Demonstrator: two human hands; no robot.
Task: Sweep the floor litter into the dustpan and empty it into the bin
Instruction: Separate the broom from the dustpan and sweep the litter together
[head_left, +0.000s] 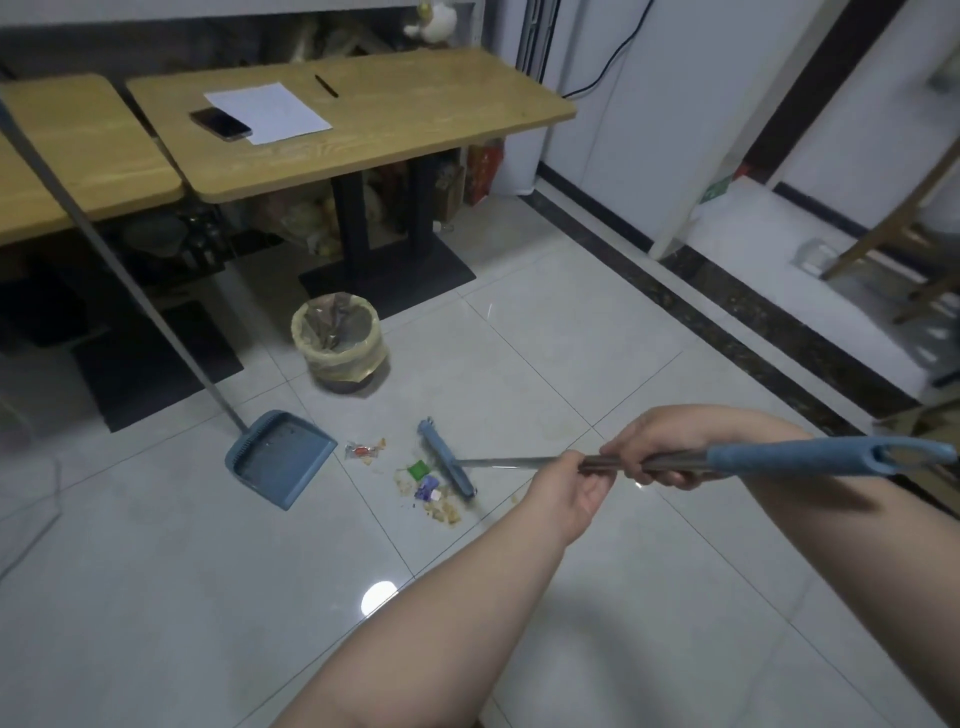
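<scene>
Where light glares, floor: glossy pale tiles (519, 364)
Tables: rounded woodgrain tops (363, 130)
Hands: left hand (566, 491) and right hand (660, 447) wrapped around metal broom (449, 460) pole

Glossy tiled floor (545, 364), matt plastic dustpan (280, 457), wood-grain tabletop (415, 114)

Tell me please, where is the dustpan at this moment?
In the head view the dustpan sits on the floor left of centre, in front of the lined bin, its open side facing the litter and the broom head.
</scene>
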